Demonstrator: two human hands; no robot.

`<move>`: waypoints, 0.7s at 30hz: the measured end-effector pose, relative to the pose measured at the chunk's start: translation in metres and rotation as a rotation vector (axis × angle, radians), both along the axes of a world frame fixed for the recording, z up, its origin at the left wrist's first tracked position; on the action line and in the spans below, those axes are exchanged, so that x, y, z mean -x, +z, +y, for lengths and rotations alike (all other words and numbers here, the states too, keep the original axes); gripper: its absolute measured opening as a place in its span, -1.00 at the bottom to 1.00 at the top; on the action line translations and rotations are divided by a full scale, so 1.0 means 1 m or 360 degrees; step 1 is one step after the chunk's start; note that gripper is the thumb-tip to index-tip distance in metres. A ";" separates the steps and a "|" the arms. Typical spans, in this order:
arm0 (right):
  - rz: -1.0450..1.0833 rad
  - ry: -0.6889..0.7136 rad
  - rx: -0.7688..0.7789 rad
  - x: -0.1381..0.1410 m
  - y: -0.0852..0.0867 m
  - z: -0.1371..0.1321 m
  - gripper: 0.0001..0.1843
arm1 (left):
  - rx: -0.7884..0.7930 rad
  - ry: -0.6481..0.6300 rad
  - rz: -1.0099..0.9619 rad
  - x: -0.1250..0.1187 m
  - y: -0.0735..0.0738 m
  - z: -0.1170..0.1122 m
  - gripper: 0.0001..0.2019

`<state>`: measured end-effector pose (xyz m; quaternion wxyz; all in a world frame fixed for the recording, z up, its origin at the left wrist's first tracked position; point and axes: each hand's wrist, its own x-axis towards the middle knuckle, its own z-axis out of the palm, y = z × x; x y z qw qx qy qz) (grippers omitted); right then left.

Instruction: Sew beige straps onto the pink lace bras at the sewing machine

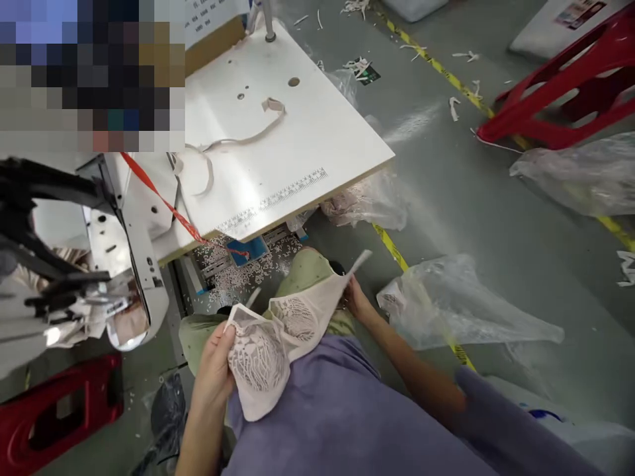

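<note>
Plastic bag [461, 317] is lying crumpled on the floor [471, 198] just beside my right hand [356, 299], its contents too faint to tell. A second bag [370, 201] is bulging with pale fabric under the table [342, 132] corner. Bare floor is lying open to the right. I am holding the lace bra [278, 337] over my lap, with my left hand [213, 370] fingers pinching one cup and my right hand gripping the far end.

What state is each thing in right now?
left hand: closed on one cup of the lace garment.
right hand: closed on its other end.
lace garment: held spread between both hands, above the lap.
strap: lying loose on the white table.
plastic bag: crumpled on the floor.
</note>
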<state>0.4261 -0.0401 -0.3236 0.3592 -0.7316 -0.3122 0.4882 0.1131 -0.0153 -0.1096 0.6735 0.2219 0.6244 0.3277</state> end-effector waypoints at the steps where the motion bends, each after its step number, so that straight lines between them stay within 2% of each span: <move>1: -0.0008 -0.0024 -0.0003 -0.002 -0.004 -0.007 -0.58 | -0.0035 -0.0087 0.0035 0.009 0.000 -0.011 -0.58; 3: -0.0066 -0.0076 -0.0068 -0.001 -0.002 -0.012 -0.39 | -0.0107 -0.0353 0.0137 0.023 0.001 -0.034 -0.58; 4: -0.0112 -0.0093 -0.0129 0.004 0.005 -0.013 -0.31 | -0.0161 -0.0516 0.0208 0.027 0.003 -0.046 -0.59; 6: -0.0161 -0.0025 -0.0294 0.021 0.029 -0.016 -0.18 | -0.0340 -0.0837 0.0360 0.026 0.004 -0.068 -0.57; 7: -0.0120 0.0139 -0.0413 0.034 0.046 -0.019 -0.13 | -0.0457 -0.0969 0.0425 0.022 0.005 -0.079 -0.54; 8: -0.0035 0.0404 -0.0544 0.048 0.065 -0.024 -0.09 | -0.0572 -0.1075 0.0478 0.017 0.005 -0.090 -0.53; 10: 0.0257 0.1227 -0.0798 0.076 0.105 -0.040 -0.05 | -0.0763 -0.1199 0.0512 0.006 0.005 -0.111 -0.54; 11: 0.0362 0.1605 -0.0842 0.089 0.123 -0.050 -0.08 | -0.0832 -0.1218 0.0491 0.002 0.005 -0.120 -0.58; 12: 0.0400 0.1838 -0.0812 0.099 0.139 -0.060 -0.18 | -0.0884 -0.1229 0.0447 0.002 0.004 -0.129 -0.64; 13: 0.0366 0.1973 -0.0756 0.106 0.153 -0.070 -0.33 | -0.0934 -0.1239 0.0394 0.004 0.002 -0.136 -0.70; 15: 0.0146 0.2050 -0.0695 0.113 0.172 -0.089 -0.64 | -0.1029 -0.1235 0.0314 0.019 -0.008 -0.150 -0.75; 16: 0.0032 0.2082 -0.0722 0.114 0.179 -0.097 -0.69 | -0.1057 -0.1156 0.0336 0.029 -0.016 -0.154 -0.74; 18: -0.0084 0.2192 -0.0829 0.114 0.188 -0.111 -0.68 | -0.1031 -0.0829 0.0498 0.052 -0.040 -0.160 -0.70; 20: -0.0057 0.2275 -0.0891 0.117 0.194 -0.121 -0.67 | -0.0888 -0.0492 0.0655 0.071 -0.069 -0.158 -0.60; 21: -0.0034 0.2305 -0.0900 0.119 0.197 -0.126 -0.66 | -0.0818 -0.0439 0.0668 0.077 -0.083 -0.156 -0.55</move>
